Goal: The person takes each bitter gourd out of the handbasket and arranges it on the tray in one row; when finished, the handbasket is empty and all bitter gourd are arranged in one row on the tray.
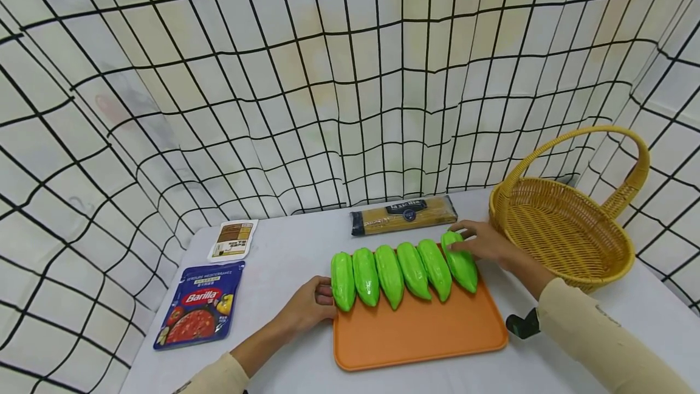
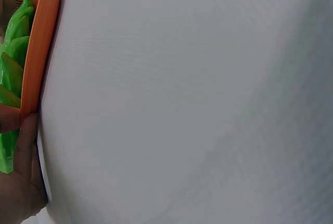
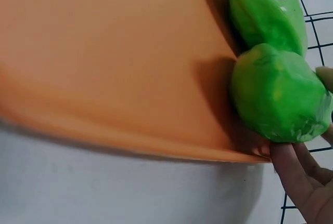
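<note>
Several glossy green, ridged, tapering vegetable-like pieces (image 1: 388, 276) lie side by side along the far half of an orange tray (image 1: 421, 333). My left hand (image 1: 307, 307) grips the tray's left rim; in the left wrist view the thumb (image 2: 8, 119) lies over the edge with fingers outside it. At the tray's far right corner, my right hand (image 1: 482, 242) holds the far end of the rightmost green piece (image 1: 462, 267). The right wrist view shows its blunt end (image 3: 278, 96) close up, with fingertips (image 3: 283, 159) at its side, by the tray corner.
A yellow wicker basket (image 1: 618, 248) with a tall handle stands to the right. Behind the tray lies a pasta pack (image 1: 421, 214). A blue Barilla pouch (image 1: 199, 306) and a small brown-and-white packet (image 1: 234, 240) lie at left. Black wire mesh (image 1: 377, 84) surrounds the table.
</note>
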Tool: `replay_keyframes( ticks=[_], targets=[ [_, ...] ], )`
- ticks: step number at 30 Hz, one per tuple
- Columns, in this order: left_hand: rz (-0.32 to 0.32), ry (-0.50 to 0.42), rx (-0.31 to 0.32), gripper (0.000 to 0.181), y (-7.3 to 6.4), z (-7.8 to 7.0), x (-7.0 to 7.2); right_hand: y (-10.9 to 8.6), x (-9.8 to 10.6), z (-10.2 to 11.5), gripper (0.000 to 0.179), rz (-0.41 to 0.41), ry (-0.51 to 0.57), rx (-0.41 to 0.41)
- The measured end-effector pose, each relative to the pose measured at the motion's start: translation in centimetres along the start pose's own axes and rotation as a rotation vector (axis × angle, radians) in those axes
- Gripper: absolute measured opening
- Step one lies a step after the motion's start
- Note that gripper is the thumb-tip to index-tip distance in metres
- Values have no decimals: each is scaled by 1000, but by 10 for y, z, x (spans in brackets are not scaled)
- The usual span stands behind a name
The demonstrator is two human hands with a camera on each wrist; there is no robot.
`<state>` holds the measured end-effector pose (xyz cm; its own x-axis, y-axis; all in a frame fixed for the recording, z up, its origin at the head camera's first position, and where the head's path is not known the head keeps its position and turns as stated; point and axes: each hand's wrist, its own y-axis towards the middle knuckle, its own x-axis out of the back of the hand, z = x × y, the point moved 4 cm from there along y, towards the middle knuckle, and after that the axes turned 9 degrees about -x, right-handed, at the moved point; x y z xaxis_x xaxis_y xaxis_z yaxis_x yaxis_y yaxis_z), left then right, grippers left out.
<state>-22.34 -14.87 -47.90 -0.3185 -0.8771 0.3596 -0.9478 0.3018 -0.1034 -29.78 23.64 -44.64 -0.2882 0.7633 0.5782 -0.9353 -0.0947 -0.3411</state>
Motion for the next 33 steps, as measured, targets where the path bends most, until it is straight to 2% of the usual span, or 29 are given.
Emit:
replay_keyframes(
  ticks=[4,11,17,22,26,33],
  targets=[
    [-6,2,-1,69,0,1,1,0,-2,0,65,-12,-26,2],
    [-14,25,7,70,1,2,2,1,-2,-1,59,-37,-8,17],
    [-24,12,-4,68,1,1,1,2,-4,0,51,-101,-102,66],
    [-25,21,-3,68,2,0,1,3,-5,-1,47,-121,-128,51],
    [-25,21,-4,68,2,-1,0,1,-3,-1,51,-114,-143,38],
    [-25,32,-4,68,0,-3,0,0,0,-4,61,-52,-130,6]
  ],
)
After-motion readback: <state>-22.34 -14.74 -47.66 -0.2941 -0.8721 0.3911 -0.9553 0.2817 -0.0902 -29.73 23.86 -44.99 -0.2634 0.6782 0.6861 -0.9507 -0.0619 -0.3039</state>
